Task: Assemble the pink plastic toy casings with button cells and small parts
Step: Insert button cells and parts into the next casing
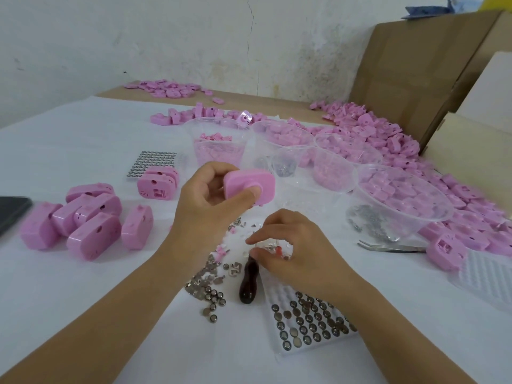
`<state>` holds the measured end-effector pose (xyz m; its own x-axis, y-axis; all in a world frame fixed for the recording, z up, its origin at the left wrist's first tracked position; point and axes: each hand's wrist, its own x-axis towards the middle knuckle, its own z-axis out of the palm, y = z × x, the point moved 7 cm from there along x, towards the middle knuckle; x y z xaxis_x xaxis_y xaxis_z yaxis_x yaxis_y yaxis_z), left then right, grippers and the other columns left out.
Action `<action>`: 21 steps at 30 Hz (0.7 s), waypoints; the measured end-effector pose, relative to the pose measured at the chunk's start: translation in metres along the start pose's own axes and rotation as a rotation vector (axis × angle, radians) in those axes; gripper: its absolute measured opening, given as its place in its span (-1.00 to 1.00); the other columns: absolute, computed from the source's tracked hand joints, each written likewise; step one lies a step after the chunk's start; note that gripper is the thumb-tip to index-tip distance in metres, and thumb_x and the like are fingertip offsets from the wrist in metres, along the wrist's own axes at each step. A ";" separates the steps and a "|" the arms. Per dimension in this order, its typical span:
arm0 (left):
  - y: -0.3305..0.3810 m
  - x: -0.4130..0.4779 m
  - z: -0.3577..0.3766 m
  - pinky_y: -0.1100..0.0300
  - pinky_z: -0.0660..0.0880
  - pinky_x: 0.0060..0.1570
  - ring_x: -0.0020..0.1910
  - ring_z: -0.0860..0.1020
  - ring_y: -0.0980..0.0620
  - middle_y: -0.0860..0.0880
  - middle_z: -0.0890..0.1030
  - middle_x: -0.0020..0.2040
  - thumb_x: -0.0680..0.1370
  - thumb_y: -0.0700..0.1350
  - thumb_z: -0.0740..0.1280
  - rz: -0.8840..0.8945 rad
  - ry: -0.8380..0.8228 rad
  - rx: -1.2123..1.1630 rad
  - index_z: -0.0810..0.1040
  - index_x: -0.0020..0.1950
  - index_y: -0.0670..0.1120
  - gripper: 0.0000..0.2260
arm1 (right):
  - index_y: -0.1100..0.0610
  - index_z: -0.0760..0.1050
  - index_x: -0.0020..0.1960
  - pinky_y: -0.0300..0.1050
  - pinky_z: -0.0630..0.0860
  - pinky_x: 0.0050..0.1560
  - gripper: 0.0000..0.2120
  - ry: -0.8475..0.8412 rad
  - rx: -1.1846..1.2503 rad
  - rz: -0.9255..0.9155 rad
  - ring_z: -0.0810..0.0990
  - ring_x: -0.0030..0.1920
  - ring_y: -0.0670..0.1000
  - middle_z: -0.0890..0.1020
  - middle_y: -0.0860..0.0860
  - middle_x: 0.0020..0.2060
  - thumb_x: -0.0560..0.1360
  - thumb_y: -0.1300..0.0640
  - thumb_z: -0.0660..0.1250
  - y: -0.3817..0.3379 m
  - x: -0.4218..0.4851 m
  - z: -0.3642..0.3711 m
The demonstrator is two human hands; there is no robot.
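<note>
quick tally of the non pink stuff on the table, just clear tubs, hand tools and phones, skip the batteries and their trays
clear tubs: 5
tweezers: 1
dark-handled tool: 1
phone: 1
total: 8

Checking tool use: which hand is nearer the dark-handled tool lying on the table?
Right. The right hand is over the far end of the dark-handled tool; the left hand holds a pink casing farther off.
</note>
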<state>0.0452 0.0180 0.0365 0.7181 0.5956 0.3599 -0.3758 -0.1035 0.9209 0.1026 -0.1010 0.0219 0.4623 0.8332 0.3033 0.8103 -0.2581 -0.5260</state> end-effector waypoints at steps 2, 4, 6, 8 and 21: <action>0.001 -0.001 0.001 -0.07 0.57 -0.02 -0.18 0.60 0.06 0.08 0.65 -0.23 0.18 0.06 0.47 0.007 -0.004 -0.002 0.57 -0.13 0.04 -0.69 | -0.01 0.67 -0.04 -0.32 0.32 0.10 -0.86 0.006 -0.002 -0.011 0.45 0.03 -0.09 0.52 -0.06 -0.08 0.43 0.00 0.42 -0.006 -0.001 0.005; 0.000 -0.001 0.002 -0.06 0.59 -0.01 -0.16 0.62 0.04 0.05 0.65 -0.21 0.18 0.06 0.47 0.005 -0.016 0.009 0.60 -0.11 0.02 -0.68 | -0.01 0.68 -0.07 -0.30 0.31 0.10 -0.83 0.026 -0.037 -0.018 0.43 0.01 -0.10 0.51 -0.07 -0.11 0.39 -0.05 0.44 -0.011 -0.002 0.011; 0.000 -0.001 0.003 0.05 0.61 -0.03 -0.16 0.61 0.08 0.06 0.65 -0.22 0.18 0.07 0.48 0.003 -0.025 0.021 0.60 -0.10 0.00 -0.66 | -0.01 0.68 -0.09 -0.23 0.31 0.09 -0.81 0.028 -0.104 -0.013 0.42 -0.03 -0.08 0.48 -0.09 -0.15 0.38 -0.08 0.44 -0.015 -0.002 0.018; 0.000 0.000 0.003 0.20 0.58 -0.10 -0.17 0.60 0.12 0.09 0.64 -0.23 0.18 0.08 0.47 0.014 -0.034 0.028 0.61 -0.12 0.02 -0.67 | -0.02 0.67 -0.12 -0.19 0.31 0.05 -0.84 0.014 -0.147 -0.007 0.40 -0.07 -0.07 0.45 -0.09 -0.17 0.38 -0.06 0.42 -0.019 -0.003 0.023; 0.000 0.001 0.002 0.04 0.59 -0.05 -0.18 0.57 0.10 0.13 0.58 -0.25 0.19 0.09 0.45 0.050 -0.033 0.077 0.57 -0.21 0.11 -0.78 | -0.04 0.67 -0.07 -0.23 0.26 -0.02 -0.86 0.061 -0.083 0.072 0.31 -0.13 -0.12 0.34 -0.16 -0.26 0.40 0.03 0.38 -0.019 0.001 0.034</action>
<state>0.0467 0.0172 0.0369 0.7187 0.5621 0.4093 -0.3663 -0.1942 0.9100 0.0755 -0.0785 0.0056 0.5392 0.7803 0.3168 0.8002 -0.3574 -0.4817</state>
